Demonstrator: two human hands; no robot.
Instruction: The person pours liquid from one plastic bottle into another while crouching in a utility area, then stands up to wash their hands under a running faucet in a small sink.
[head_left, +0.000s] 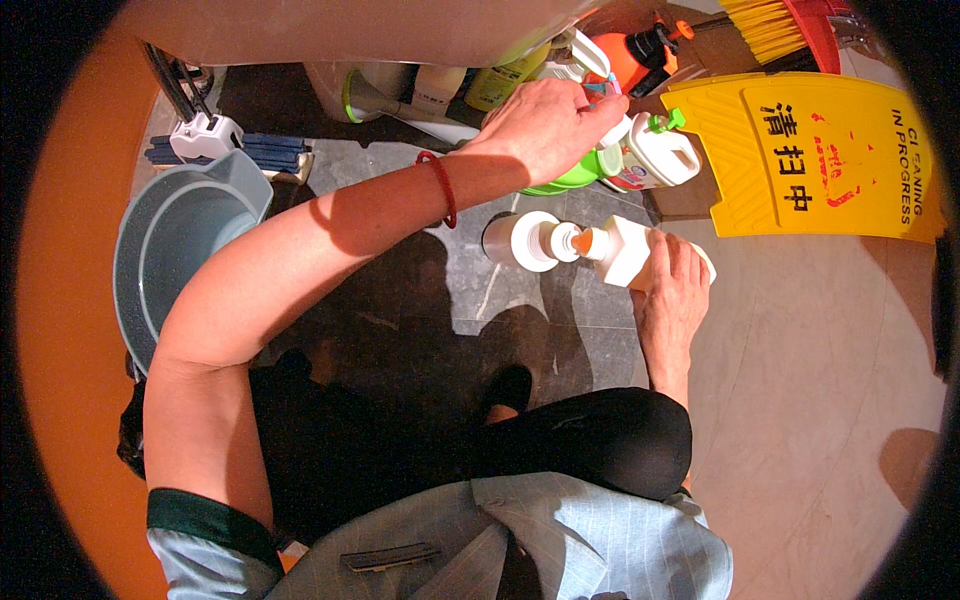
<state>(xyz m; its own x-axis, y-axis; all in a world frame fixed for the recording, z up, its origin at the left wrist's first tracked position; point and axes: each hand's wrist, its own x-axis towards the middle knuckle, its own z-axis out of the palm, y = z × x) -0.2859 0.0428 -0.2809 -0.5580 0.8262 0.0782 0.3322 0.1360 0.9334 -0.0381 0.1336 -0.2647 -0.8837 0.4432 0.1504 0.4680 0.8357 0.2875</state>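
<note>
My right hand (675, 277) grips a white plastic bottle (622, 251) tipped on its side, its mouth pointing left. Orange liquid (582, 241) shows at that mouth, against the open neck of a second white bottle (531, 241) standing on the grey tiled floor. Reaching over the floor, my left hand (551, 124) has thumb and fingers drawn together around a small plastic part with blue and pink on it (604, 88). Most of that part is hidden by the fingers. Close below the left hand are a green container (577, 174) and a white handled jug (660, 157).
A grey bucket (129, 262) and a flat mop (206, 139) stand at left. Several cleaning bottles, including an orange pressure sprayer (615, 56), crowd under an overhanging panel (360, 30). At right are a yellow cleaning sign (750, 165) and a yellow-bristled broom (761, 30).
</note>
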